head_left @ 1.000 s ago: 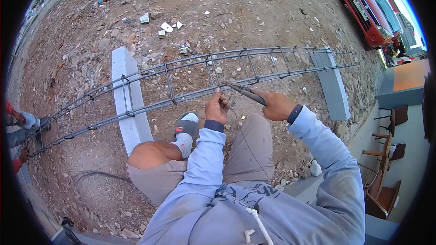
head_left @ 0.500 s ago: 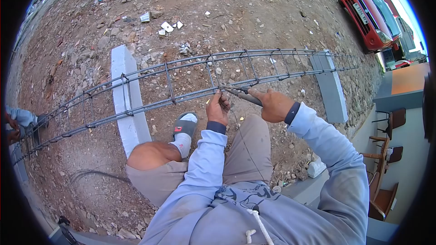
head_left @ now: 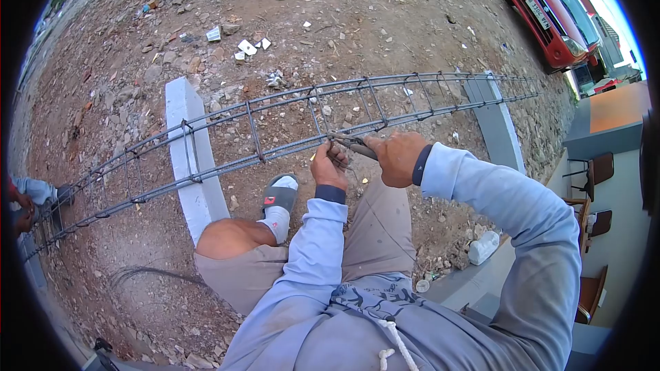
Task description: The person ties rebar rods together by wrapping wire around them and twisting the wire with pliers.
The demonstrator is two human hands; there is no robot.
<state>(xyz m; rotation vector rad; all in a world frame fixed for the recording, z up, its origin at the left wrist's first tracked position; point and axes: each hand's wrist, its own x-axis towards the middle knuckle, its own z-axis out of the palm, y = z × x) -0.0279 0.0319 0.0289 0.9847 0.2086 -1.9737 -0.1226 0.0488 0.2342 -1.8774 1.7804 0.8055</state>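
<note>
A long steel rebar cage (head_left: 289,148) lies across two supports, a white block (head_left: 199,196) and a grey one (head_left: 496,127). At its near bar, my right hand (head_left: 399,156) is closed round the handles of pliers (head_left: 359,147), whose jaws meet the bar beside a crosswise stirrup. Just left of the jaws, my left hand (head_left: 331,167) pinches the end of a thin wire (head_left: 385,223) that trails down over my leg. The exact grip of its fingertips on the wire is small and partly hidden.
At the far left, another person's hands (head_left: 25,205) are near the cage's end. Loose wires (head_left: 155,271) lie on the rubbly ground. A red car (head_left: 553,24) is parked at the upper right, with chairs (head_left: 599,170) below it. A white lump (head_left: 483,247) sits by the ledge.
My right hand and the pliers have moved left, closer to my left hand, and my right elbow has swung outward. The view has shifted slightly. The other person's hands have moved closer together.
</note>
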